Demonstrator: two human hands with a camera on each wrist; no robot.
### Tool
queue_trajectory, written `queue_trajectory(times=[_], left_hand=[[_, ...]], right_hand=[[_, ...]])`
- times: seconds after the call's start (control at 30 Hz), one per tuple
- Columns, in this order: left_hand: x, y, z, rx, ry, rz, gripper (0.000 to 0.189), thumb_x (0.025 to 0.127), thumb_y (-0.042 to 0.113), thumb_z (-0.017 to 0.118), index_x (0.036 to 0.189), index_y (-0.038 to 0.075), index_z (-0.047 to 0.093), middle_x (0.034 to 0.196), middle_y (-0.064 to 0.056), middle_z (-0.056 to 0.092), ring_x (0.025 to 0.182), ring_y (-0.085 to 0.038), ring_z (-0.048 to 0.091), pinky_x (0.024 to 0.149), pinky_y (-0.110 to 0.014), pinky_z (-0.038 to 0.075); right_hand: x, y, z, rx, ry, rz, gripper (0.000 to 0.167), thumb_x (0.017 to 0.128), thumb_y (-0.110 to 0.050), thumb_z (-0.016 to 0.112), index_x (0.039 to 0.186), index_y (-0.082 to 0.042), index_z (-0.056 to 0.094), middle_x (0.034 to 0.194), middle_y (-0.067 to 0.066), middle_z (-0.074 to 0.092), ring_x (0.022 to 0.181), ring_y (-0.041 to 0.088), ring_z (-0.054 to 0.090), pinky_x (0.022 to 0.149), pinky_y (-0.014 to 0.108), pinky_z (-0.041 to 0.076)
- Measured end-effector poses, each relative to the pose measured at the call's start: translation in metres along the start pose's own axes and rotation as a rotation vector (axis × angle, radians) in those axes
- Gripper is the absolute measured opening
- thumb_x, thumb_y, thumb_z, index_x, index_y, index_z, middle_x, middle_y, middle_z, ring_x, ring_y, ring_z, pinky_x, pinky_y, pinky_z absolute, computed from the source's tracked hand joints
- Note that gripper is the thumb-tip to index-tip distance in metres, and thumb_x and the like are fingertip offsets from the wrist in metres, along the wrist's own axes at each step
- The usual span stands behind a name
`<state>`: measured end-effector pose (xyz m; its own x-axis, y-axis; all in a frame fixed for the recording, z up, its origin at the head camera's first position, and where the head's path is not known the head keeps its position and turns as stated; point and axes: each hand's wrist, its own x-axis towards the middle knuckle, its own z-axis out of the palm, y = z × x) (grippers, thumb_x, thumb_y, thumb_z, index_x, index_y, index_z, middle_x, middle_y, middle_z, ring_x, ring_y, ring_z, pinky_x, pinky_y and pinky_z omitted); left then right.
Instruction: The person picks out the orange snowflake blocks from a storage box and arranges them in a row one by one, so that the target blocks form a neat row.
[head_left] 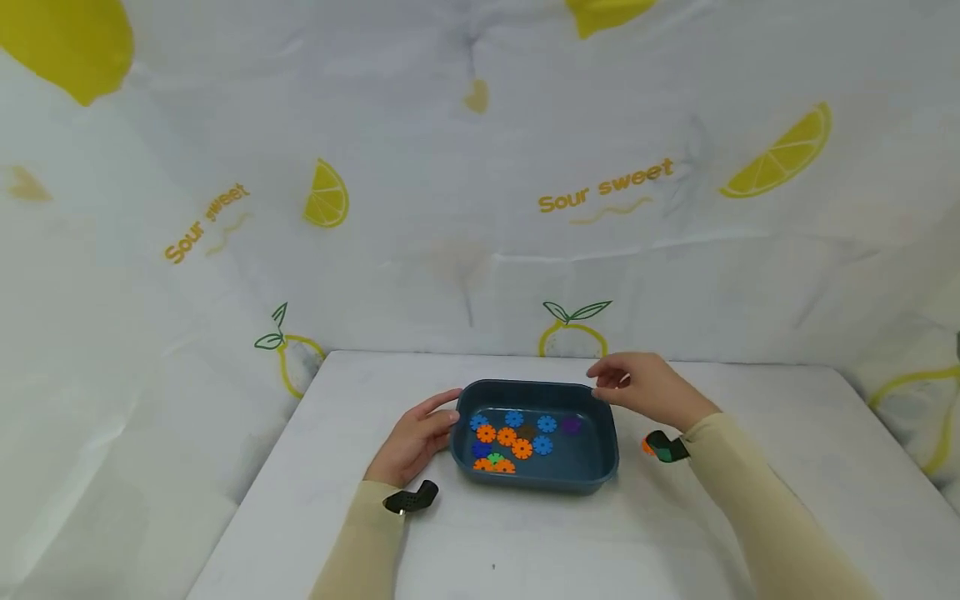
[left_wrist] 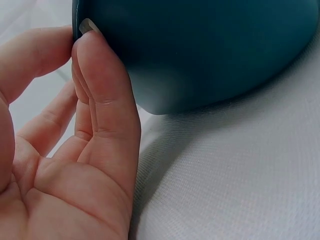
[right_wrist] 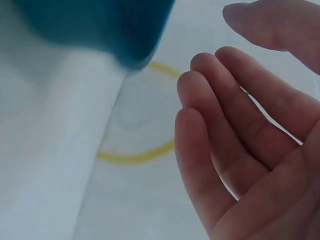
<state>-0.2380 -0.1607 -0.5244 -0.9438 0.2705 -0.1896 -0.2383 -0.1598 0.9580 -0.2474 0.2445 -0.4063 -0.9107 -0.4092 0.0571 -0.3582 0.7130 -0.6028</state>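
A dark blue rectangular plastic tray [head_left: 536, 483] with rounded corners sits on the white table. Inside it lie several notched plastic discs: orange ones [head_left: 522, 448], blue ones [head_left: 543, 445], a purple one [head_left: 572, 426], a green one [head_left: 495, 458] and a brown one [head_left: 527, 432]. My left hand [head_left: 411, 440] holds the tray's left rim, thumb on the near side and fingers behind, as the left wrist view shows. Over by the back right corner is my right hand [head_left: 647, 390], its fingers loosely bent and nothing between them. In the right wrist view a gap separates its fingertips from the tray [right_wrist: 135, 35].
The white table [head_left: 450, 550] ends at a white backdrop [head_left: 450, 275] printed with lemons and "Sour sweet" lettering. The backdrop rises right behind the table's far edge. Each wrist wears a dark band with a small device [head_left: 411, 498].
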Motion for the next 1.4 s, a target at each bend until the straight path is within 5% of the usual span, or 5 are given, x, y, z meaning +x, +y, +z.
queue_trajectory(times=[0.3,0.67,1.17,1.4], left_hand=[[0.002,0.002,-0.001,0.007,-0.007,0.013,0.057,0.101,0.026,0.077,0.155,0.019,0.059,0.132,-0.010,0.076,0.116,-0.021,0.071,0.102,-0.032,0.060],[0.003,0.004,0.001,0.002,-0.045,0.024,0.051,0.105,0.020,0.071,0.154,0.016,0.059,0.126,-0.010,0.077,0.116,-0.019,0.072,0.102,-0.032,0.060],[0.002,0.002,-0.001,0.005,-0.016,0.015,0.052,0.103,0.022,0.075,0.153,0.019,0.061,0.119,-0.004,0.078,0.111,-0.017,0.072,0.098,-0.030,0.060],[0.002,0.002,-0.001,-0.005,-0.020,0.022,0.051,0.103,0.021,0.074,0.153,0.018,0.061,0.118,-0.004,0.079,0.109,-0.016,0.073,0.096,-0.029,0.061]], right_hand=[[0.064,-0.061,0.040,0.002,-0.204,-0.175,0.023,0.100,-0.018,0.077,0.121,-0.010,0.078,0.106,-0.003,0.078,0.095,0.011,0.070,0.090,0.035,0.062],[0.096,-0.080,0.104,-0.082,-0.390,-0.146,0.021,0.097,-0.017,0.082,0.118,-0.013,0.079,0.107,-0.003,0.077,0.097,0.011,0.067,0.097,0.040,0.061],[0.105,-0.081,0.136,-0.267,-0.387,-0.147,0.023,0.089,-0.029,0.090,0.106,-0.017,0.079,0.088,-0.010,0.068,0.080,0.011,0.061,0.084,0.034,0.059],[0.103,-0.086,0.138,-0.267,-0.371,-0.159,0.023,0.088,-0.026,0.091,0.105,-0.016,0.079,0.092,-0.008,0.072,0.082,0.010,0.062,0.089,0.036,0.060]])
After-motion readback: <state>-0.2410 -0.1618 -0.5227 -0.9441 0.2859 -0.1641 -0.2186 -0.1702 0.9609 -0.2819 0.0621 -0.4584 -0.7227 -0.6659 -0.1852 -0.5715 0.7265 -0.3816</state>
